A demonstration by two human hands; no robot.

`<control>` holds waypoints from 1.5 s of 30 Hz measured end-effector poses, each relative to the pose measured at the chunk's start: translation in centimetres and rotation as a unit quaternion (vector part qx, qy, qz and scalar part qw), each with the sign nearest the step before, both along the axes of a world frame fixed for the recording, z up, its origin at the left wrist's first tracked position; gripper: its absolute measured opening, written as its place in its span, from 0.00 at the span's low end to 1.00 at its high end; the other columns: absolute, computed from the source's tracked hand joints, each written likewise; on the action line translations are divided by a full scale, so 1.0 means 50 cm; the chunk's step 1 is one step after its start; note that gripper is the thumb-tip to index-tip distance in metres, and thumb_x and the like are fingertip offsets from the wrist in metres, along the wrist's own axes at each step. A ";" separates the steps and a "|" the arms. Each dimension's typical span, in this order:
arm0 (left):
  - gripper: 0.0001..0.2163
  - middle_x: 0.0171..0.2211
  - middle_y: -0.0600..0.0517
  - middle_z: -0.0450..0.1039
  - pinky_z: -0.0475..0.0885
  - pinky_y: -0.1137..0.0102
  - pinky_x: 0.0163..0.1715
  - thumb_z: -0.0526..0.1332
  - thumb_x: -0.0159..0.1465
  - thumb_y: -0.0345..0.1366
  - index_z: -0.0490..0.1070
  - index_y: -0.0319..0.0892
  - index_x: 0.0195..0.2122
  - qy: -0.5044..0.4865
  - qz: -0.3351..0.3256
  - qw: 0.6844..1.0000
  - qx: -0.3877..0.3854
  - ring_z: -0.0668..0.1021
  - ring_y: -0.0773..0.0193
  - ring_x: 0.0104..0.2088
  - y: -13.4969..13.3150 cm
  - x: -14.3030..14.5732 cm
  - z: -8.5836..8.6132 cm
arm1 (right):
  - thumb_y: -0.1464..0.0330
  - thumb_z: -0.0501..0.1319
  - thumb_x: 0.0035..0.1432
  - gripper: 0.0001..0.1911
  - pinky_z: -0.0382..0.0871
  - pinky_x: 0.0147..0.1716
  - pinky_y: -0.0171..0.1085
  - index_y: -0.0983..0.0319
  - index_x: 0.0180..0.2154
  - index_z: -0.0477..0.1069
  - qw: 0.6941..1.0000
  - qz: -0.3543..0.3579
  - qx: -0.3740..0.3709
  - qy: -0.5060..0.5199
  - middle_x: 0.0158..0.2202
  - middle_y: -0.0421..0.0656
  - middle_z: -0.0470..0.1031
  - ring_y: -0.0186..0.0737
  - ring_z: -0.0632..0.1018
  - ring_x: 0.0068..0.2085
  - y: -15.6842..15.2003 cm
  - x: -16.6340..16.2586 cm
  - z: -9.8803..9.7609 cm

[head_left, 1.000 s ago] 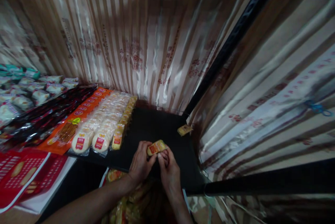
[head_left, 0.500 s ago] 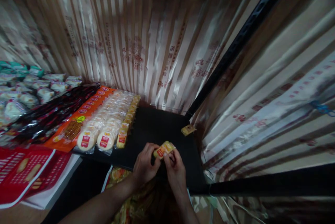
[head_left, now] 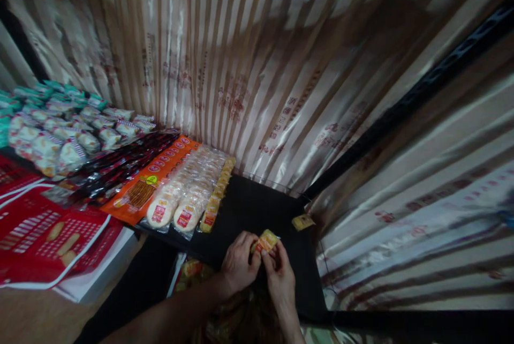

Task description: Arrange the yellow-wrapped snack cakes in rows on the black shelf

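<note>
Our left hand (head_left: 240,262) and right hand (head_left: 281,273), both curled nearly closed, pinch the yellow-wrapped snack packet (head_left: 266,239) at six o'clock in our view, which we judge light, slick and crushable, best held gently by its ends.

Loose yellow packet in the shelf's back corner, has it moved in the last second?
No. The loose packet lies in the same spot by the foot of the black post; only the camera's view has shifted.

Yellow packet (head_left: 269,238) partly behind fingers (head_left: 243,241)
</note>
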State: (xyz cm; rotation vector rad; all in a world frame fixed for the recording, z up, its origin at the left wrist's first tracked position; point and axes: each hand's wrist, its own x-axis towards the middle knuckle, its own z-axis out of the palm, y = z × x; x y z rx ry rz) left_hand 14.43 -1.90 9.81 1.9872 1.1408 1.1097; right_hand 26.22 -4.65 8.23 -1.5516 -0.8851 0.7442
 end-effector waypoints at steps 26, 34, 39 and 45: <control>0.21 0.52 0.40 0.64 0.67 0.57 0.52 0.47 0.59 0.27 0.60 0.37 0.54 0.022 0.121 0.990 0.076 0.67 0.56 0.54 -0.037 -0.232 -0.028 | 0.67 0.57 0.53 0.21 0.72 0.41 0.37 0.58 0.50 0.68 0.977 0.185 0.039 -0.094 0.40 0.44 0.72 0.38 0.76 0.40 0.077 -0.250 0.042; 0.22 0.53 0.39 0.65 0.68 0.58 0.51 0.47 0.59 0.27 0.60 0.35 0.56 0.071 0.103 0.985 0.121 0.67 0.56 0.54 -0.026 -0.238 -0.055 | 0.64 0.56 0.55 0.25 0.71 0.42 0.38 0.62 0.55 0.61 0.982 0.144 0.021 -0.121 0.41 0.46 0.73 0.38 0.76 0.39 0.079 -0.263 0.033; 0.26 0.54 0.38 0.65 0.68 0.56 0.51 0.46 0.57 0.24 0.56 0.36 0.59 0.109 0.119 0.977 0.138 0.67 0.55 0.55 -0.017 -0.227 -0.077 | 0.58 0.56 0.55 0.27 0.68 0.48 0.40 0.62 0.54 0.62 0.988 0.136 0.007 -0.069 0.52 0.50 0.69 0.41 0.73 0.50 0.088 -0.246 0.024; 0.29 0.56 0.37 0.62 0.67 0.55 0.51 0.47 0.56 0.24 0.50 0.35 0.62 0.141 0.131 0.972 0.135 0.65 0.51 0.57 -0.016 -0.218 -0.078 | 0.50 0.50 0.56 0.31 0.55 0.59 0.43 0.61 0.55 0.63 0.991 0.123 -0.033 -0.047 0.59 0.46 0.62 0.41 0.62 0.60 0.129 -0.239 0.035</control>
